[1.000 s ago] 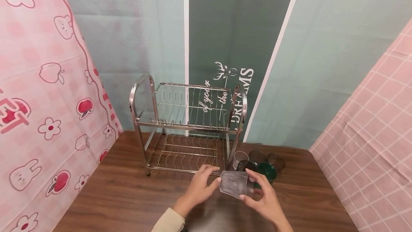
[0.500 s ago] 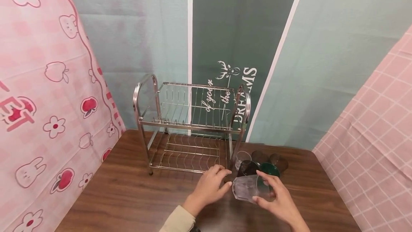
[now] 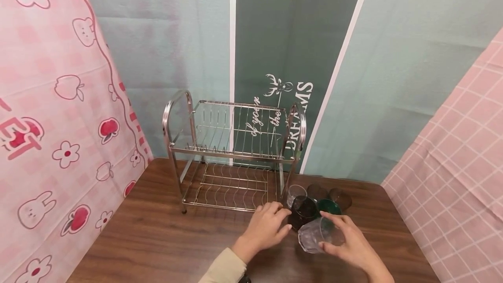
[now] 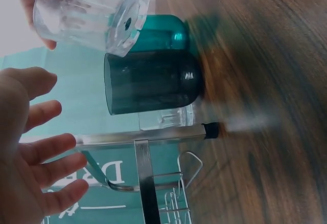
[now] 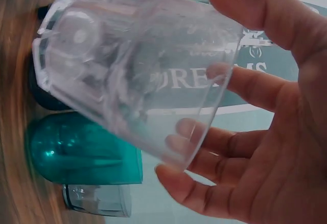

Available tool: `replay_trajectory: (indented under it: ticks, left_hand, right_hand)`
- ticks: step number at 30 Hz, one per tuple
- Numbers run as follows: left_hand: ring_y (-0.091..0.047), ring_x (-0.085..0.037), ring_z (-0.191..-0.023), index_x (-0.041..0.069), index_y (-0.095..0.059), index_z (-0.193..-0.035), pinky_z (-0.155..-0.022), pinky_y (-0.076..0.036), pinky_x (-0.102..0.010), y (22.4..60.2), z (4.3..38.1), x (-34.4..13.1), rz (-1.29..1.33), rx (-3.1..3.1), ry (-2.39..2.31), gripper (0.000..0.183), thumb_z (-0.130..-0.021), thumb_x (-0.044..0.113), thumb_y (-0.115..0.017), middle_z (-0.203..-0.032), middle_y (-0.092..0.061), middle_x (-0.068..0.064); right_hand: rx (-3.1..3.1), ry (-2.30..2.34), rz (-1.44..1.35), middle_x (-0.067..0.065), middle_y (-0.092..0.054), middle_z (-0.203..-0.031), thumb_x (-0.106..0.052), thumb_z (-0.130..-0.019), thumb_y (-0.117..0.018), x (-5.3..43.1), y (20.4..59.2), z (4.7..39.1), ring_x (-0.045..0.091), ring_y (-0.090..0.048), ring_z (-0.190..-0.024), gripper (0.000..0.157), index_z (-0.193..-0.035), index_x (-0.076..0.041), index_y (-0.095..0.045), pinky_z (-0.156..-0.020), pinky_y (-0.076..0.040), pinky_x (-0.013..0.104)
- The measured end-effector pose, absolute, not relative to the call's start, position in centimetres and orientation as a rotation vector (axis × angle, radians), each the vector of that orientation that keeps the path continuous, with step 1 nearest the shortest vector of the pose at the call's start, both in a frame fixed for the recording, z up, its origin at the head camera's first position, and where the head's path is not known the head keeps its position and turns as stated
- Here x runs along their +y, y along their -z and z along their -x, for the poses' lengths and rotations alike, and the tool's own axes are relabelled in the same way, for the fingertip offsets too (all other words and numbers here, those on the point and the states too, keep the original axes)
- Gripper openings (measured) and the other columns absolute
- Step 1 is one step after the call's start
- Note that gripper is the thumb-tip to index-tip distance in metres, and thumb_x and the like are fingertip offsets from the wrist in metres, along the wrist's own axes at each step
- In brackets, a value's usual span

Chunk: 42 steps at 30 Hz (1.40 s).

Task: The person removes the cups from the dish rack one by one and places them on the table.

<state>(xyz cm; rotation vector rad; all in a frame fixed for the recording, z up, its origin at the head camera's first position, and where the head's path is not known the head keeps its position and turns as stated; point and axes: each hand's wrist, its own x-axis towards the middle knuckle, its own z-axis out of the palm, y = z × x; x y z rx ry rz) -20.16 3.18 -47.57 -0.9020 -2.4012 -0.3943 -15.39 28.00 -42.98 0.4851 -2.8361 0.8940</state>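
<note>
My right hand (image 3: pixel 353 246) grips a clear faceted drinking glass (image 3: pixel 311 237) near its rim, thumb on one side and fingers on the other. The glass is tilted, its thick base pointing left. In the right wrist view the fingertips show through the glass wall. My left hand (image 3: pixel 264 227) is held with its fingers loosely spread, apart from the glass, near the rack's front right leg. Just beyond the hands stands a dark smoky tumbler (image 4: pixel 153 81), upright on the table. Beside it is a green tumbler (image 5: pixel 87 150), partly covered by the held glass in the head view.
A two-tier chrome dish rack (image 3: pixel 232 155) stands left of the glasses. Behind the dark tumbler are another clear glass (image 3: pixel 295 192) and two brownish glasses, one (image 3: pixel 341 198) at the right. Printed cloths hang around the wooden table (image 3: pixel 157 239).
The right hand has carried the clear glass to the right and slightly toward me. The left hand has also shifted right. The camera view has swung slightly left.
</note>
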Motion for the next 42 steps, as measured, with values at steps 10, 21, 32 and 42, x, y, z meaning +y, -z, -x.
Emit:
replay_trajectory:
  ticks: [10, 21, 32, 42]
  left_hand:
    - [-0.053, -0.017, -0.089, 0.023, -0.064, -0.109, -0.067, -0.038, -0.030, 47.2, 20.2, 4.2, 0.932, -2.401, 0.239, 0.035, -0.083, 0.046, -0.062, -0.102, -0.054, -0.001]
    - [-0.053, -0.017, -0.086, 0.023, -0.065, -0.109, -0.064, -0.037, -0.029, 47.0, 20.8, 5.2, 0.974, -2.386, 0.237, 0.034, -0.084, 0.046, -0.061, -0.100, -0.053, 0.000]
    - [-0.052, -0.016, -0.090, 0.024, -0.064, -0.111, -0.065, -0.038, -0.029, 46.6, 20.8, 6.2, 1.006, -2.413, 0.222, 0.034, -0.086, 0.046, -0.059, -0.106, -0.054, -0.001]
    - [-0.051, -0.015, -0.093, 0.024, -0.064, -0.111, -0.069, -0.038, -0.028, 46.5, 20.9, 7.2, 1.045, -2.425, 0.220, 0.033, -0.087, 0.045, -0.058, -0.107, -0.053, -0.001]
  right_hand:
    - [-2.937, -0.814, -0.439, 0.017, -0.051, -0.108, -0.029, -0.064, -0.084, 29.0, 42.2, 15.7, 0.034, -0.053, -0.095, 0.070, -0.127, -0.012, -0.056, -0.071, -0.045, 0.052]
    - [-2.986, -0.723, -0.392, 0.018, -0.050, -0.104, -0.025, -0.061, -0.084, 30.5, 42.5, 16.0, 0.039, -0.049, -0.094, 0.071, -0.125, -0.010, -0.057, -0.071, -0.043, 0.054]
    - [-3.011, -0.692, -0.352, 0.018, -0.053, -0.099, -0.022, -0.058, -0.084, 32.6, 43.4, 17.4, 0.038, -0.051, -0.092, 0.069, -0.120, -0.005, -0.059, -0.073, -0.043, 0.053]
    - [-3.040, -0.630, -0.311, 0.021, -0.055, -0.097, -0.023, -0.058, -0.082, 34.0, 43.4, 18.6, 0.043, -0.050, -0.089, 0.069, -0.119, -0.001, -0.058, -0.069, -0.043, 0.056]
